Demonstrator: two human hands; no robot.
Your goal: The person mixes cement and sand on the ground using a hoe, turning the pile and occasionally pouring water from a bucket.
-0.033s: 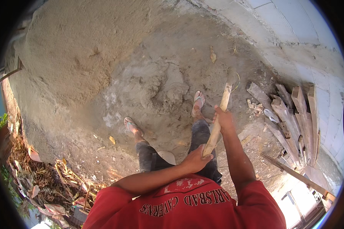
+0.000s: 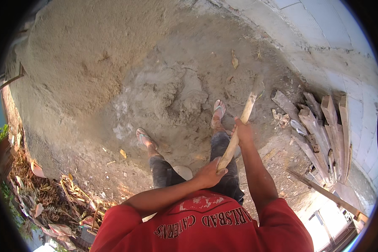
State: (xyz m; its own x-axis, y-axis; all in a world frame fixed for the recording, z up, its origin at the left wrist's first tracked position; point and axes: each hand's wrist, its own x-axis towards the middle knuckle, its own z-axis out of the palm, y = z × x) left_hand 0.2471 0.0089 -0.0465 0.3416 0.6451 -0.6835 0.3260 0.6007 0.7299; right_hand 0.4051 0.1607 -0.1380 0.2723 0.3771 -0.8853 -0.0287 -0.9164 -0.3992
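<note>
A pale wooden tool handle point(image 2: 230, 152) slants across in front of my body, held in both hands. My left hand point(image 2: 211, 174) is wrapped round its near end, close to my waist. Farther up, my right hand point(image 2: 244, 132) grips it with closed fingers. The tool's far end is greyish and blurs into the ground, so its head cannot be made out. Left of that end lies a lumpy heap of wet grey mortar point(image 2: 185, 93), just ahead of my sandalled feet point(image 2: 145, 137).
A large sand pile point(image 2: 88, 59) rises at the far left. On the right, several rough timber pieces point(image 2: 319, 130) lie beside a pale block wall point(image 2: 344, 46). A long plank point(image 2: 323, 193) lies nearer. Dry leaves and debris point(image 2: 42, 189) cover the near left.
My left hand and the handle's near end have shifted slightly left and away from my body. My right hand stays almost in place.
</note>
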